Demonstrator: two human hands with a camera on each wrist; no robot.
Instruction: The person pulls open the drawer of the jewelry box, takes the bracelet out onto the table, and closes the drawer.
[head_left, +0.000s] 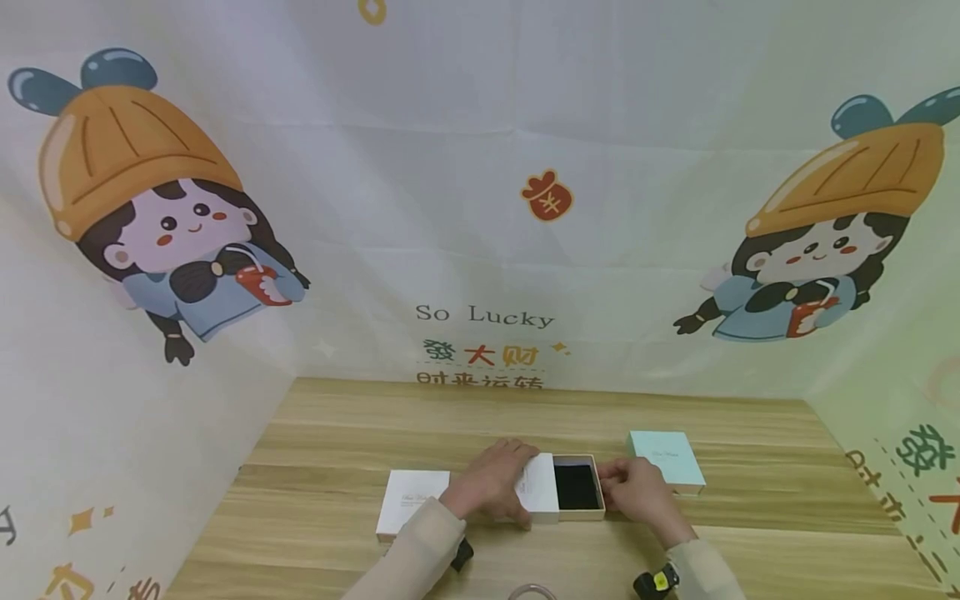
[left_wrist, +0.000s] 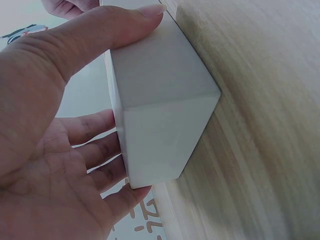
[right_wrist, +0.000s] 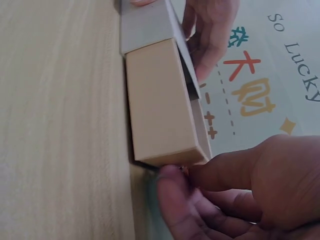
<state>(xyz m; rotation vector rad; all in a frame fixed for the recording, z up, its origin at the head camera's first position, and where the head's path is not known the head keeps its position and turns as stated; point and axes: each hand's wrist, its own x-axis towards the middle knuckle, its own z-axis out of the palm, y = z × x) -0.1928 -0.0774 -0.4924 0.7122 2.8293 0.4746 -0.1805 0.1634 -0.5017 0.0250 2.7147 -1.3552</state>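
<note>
A white sliding gift box lies on the wooden table, its white sleeve at the left and its beige drawer partly out to the right. Inside the drawer shows a black lining. My left hand grips the sleeve, thumb along its near side and fingers round the far side. At the drawer's outer end, the thumb and forefinger of my right hand pinch close together. In the right wrist view their tips cover the middle of that end.
Left of my left forearm lies a closed white box, partly behind the sleeve of my clothing. A mint-green box sits behind my right hand. A printed cloth stands round the table's back and sides. A thin curved band shows at the bottom edge.
</note>
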